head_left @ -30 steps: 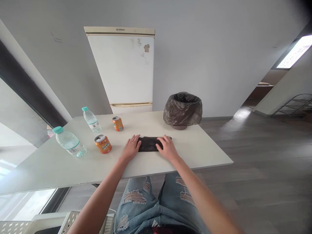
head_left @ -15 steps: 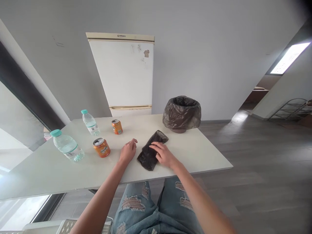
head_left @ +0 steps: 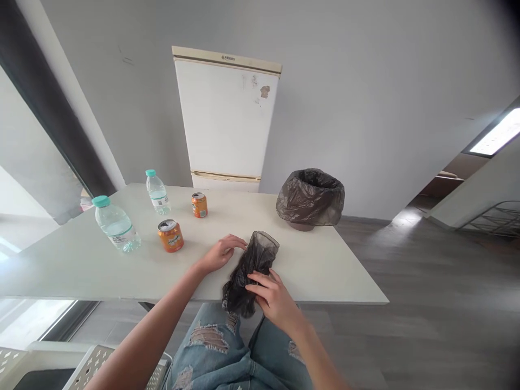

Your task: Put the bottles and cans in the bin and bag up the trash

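A crumpled black plastic bag (head_left: 249, 264) lies near the front of the white table (head_left: 325, 265), its near end sticking out past the edge. My right hand (head_left: 270, 292) is on its right side, fingers curved over the film and gripping it; the thumb is partly hidden. On the other side, my left hand (head_left: 221, 253) has its fingers loosely stretched, tips at the bag's left edge. Farther back stands a bin (head_left: 301, 225) lined with another black bag (head_left: 309, 201), whose rim is folded outward.
To the left are two orange cans (head_left: 170, 236), (head_left: 199, 206) and two clear bottles with turquoise caps (head_left: 117, 227), (head_left: 158, 194), all upright. A white fridge (head_left: 227, 119) stands behind the table. A perforated plastic basket (head_left: 91, 363) is at the lower left.
The bag has come toward me with my right hand, and its near end now passes the table edge. My left hand has moved right, up to the bag. The view has shifted and tilted.
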Tool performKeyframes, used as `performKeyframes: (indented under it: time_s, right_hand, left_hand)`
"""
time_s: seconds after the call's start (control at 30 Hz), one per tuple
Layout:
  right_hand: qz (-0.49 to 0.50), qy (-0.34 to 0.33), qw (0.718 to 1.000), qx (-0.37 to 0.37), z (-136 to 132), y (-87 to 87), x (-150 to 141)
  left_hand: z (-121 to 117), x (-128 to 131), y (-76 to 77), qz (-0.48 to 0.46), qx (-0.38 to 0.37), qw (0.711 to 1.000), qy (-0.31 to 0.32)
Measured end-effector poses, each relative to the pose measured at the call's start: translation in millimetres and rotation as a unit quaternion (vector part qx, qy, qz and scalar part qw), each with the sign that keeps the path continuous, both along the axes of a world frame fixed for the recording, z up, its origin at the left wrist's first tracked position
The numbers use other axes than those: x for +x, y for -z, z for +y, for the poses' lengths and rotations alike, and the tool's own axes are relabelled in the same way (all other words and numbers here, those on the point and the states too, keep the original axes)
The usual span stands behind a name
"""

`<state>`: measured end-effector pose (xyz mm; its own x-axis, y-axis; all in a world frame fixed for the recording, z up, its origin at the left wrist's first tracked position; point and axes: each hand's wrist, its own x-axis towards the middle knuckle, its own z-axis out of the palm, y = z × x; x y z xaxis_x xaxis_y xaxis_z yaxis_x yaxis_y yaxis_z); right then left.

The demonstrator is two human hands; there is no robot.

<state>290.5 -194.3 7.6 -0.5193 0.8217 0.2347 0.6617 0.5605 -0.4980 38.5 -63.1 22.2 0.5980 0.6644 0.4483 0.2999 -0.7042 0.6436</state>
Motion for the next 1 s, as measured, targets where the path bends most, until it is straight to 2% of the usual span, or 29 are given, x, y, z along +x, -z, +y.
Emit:
performKeyframes:
  time_s: [0.07, 0.17, 0.23, 0.3, 0.43, 0.63, 0.8, 0.87, 0.93, 1.0]
  right_hand:
    - [0.097, 0.066, 0.993, -0.012, 7.2, -1.1, -4.4]
    - [0.198, 0.208, 0.957, -0.032, 25.8, -3.1, -9.4]
    - [0.201, 0.268, 0.941, -0.042, 40.7, -4.7, -10.3]
    - [0.180, 0.300, 0.936, -0.045, 55.4, -6.0, -10.5]
    - [0.178, 0.314, 0.931, -0.051, 76.3, -5.7, -14.0]
    - [0.208, 0.273, 0.936, -0.073, 80.6, -3.4, -24.2]
    - [0.224, 0.299, 0.925, -0.071, 81.0, 3.1, -27.2]
    - [0.223, 0.309, 0.923, -0.053, 81.6, 7.1, -29.3]
    - [0.202, 0.314, 0.928, -0.016, 80.2, 9.2, -32.8]
    - [0.155, 0.317, 0.935, 0.031, 76.2, 7.5, -36.4]
  left_hand:
    - [-3.7, 0.3, -4.2, 0.009, -0.031, 0.998, 0.054]
    - [-7.1, -3.4, -5.0, 0.010, -0.108, 0.993, 0.049]
    - [-7.8, -6.4, -2.7, -0.013, -0.155, 0.987, 0.038]
    - [-7.4, -7.7, 0.1, -0.024, -0.176, 0.983, 0.053]
    - [-6.1, -4.1, 2.3, 0.003, -0.168, 0.983, 0.074]
    - [-7.0, 4.6, 0.9, 0.017, -0.176, 0.984, -0.011]
    - [-6.9, 6.9, 2.9, 0.013, -0.189, 0.981, -0.034]
    - [-6.5, 6.5, 3.0, 0.014, -0.137, 0.989, -0.055]
    - [-5.6, 5.9, 3.1, 0.022, -0.053, 0.996, -0.068]
    - [-4.7, 5.8, 3.8, 0.050, 0.015, 0.997, -0.057]
